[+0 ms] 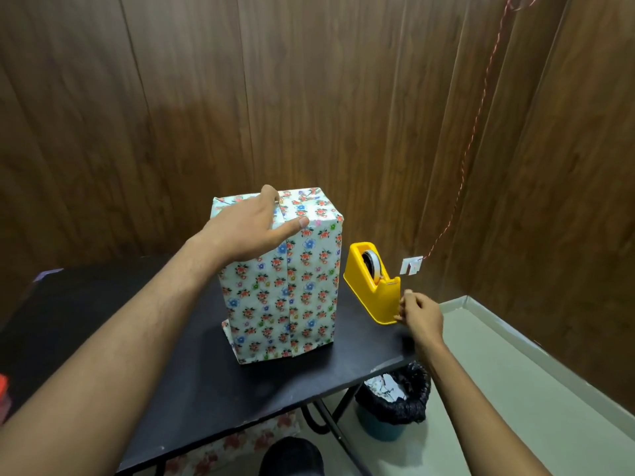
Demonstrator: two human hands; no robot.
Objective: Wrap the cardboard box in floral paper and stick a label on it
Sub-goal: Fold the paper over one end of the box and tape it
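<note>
A tall box wrapped in white floral paper point(292, 286) stands upright on the black table point(192, 383), with a vertical paper seam facing me. My left hand point(251, 228) lies flat on its top near edge, thumb pressing the seam. A yellow tape dispenser point(372, 286) stands just right of the box. At the dispenser's front cutter end, my right hand point(421, 312) has its fingers pinched together; whether they hold tape is too small to tell.
A bin lined with a black bag point(395, 396) stands on the floor under the table's right corner. Floral paper point(240, 441) lies on the floor below the front edge. A red string with a small white tag point(411, 265) hangs by the wooden wall.
</note>
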